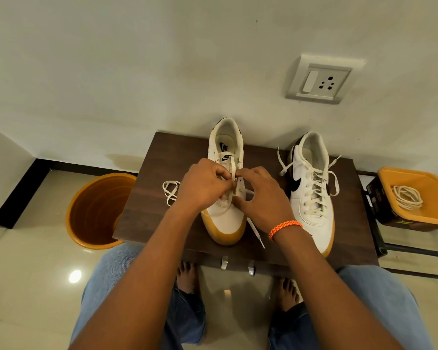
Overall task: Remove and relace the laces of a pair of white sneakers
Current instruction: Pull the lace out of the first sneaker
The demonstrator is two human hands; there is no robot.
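Two white sneakers with gum soles stand on a small dark wooden table [152, 188], toes toward me. The left sneaker [225, 221] is mostly unlaced. My left hand [202, 185] pinches its cream lace [232, 170] over the eyelets. My right hand [261, 198], with an orange wristband, holds the shoe's right eyelet flap, fingers curled at it. One lace end [257, 233] trails off the toe, and a loop of lace [171, 190] lies on the table to the left. The right sneaker [312, 195] is fully laced, its ends loose.
An orange bucket [96, 210] stands on the floor left of the table. At right, an orange tray [415, 195] holding a coiled lace [406, 197] sits on a dark box on a metal stand. A wall with a socket [321, 80] is directly behind. My knees and bare feet are below.
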